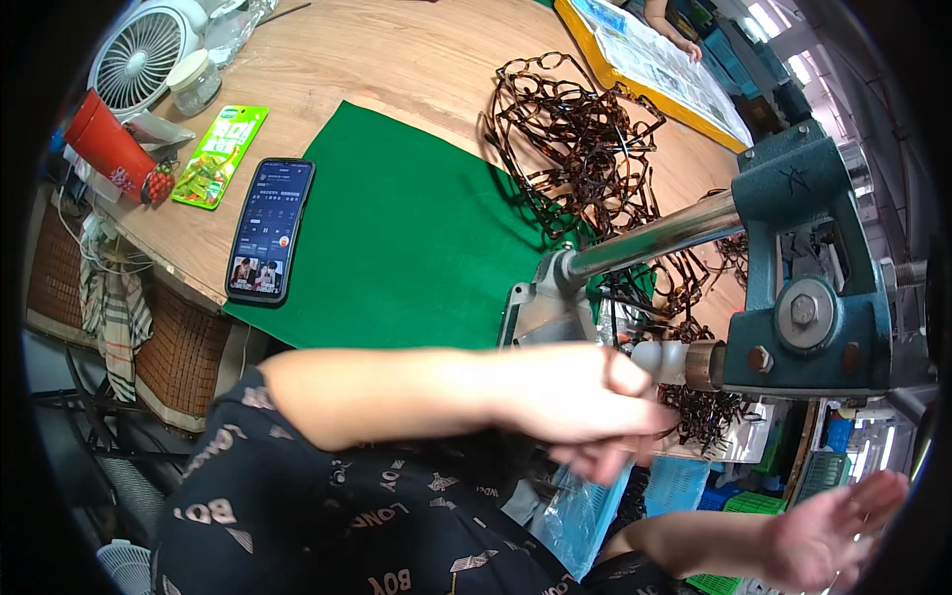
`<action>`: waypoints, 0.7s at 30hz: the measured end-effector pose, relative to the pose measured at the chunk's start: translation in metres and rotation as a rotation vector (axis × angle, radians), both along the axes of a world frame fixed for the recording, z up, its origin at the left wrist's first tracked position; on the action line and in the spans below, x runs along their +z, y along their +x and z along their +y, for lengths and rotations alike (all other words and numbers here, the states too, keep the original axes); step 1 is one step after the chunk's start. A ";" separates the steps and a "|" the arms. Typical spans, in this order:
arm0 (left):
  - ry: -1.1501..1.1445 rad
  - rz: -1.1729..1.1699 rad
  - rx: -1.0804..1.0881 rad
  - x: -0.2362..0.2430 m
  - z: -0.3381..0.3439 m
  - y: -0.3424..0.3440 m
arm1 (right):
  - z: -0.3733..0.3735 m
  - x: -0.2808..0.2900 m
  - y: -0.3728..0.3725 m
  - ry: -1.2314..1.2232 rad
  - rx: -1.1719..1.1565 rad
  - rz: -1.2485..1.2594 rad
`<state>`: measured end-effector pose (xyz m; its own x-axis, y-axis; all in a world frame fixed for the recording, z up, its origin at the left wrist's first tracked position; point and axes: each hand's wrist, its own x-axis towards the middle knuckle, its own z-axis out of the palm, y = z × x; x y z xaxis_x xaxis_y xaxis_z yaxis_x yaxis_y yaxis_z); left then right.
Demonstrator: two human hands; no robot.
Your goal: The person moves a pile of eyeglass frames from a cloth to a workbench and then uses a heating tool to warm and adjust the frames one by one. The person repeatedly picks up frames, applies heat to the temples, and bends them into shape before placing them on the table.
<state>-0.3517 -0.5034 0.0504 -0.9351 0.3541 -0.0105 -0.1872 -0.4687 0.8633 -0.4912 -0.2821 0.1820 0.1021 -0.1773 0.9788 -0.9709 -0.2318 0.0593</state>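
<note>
My left hand [587, 405] reaches across from the left, in front of a teal metal press [769, 228]. Its fingers point right, partly curled and smeared by motion; whether they hold anything does not show. Just beyond them is the press's white round tip [659, 363] with a brass-coloured collar [705, 364]. Lower right, my right hand [833, 535] is slightly blurred, palm up with fingers stretched, nothing visible in it. Tortoiseshell eyeglass frames [585, 124] lie tangled in a heap behind the press's steel column [659, 235], with more of them [704, 412] beneath the tip.
A green mat [416, 228] covers part of the wooden table, a phone [270, 233] on its left edge. Further left are a green packet [220, 157], red tumbler [109, 149], jar [193, 82] and fan [139, 61]. A yellow-edged tray [595, 61] and another person's hand [686, 48] are at the back.
</note>
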 end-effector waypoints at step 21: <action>-1.643 0.279 0.840 -0.005 -0.143 -0.124 | 0.050 -0.242 0.031 0.621 -0.262 -1.431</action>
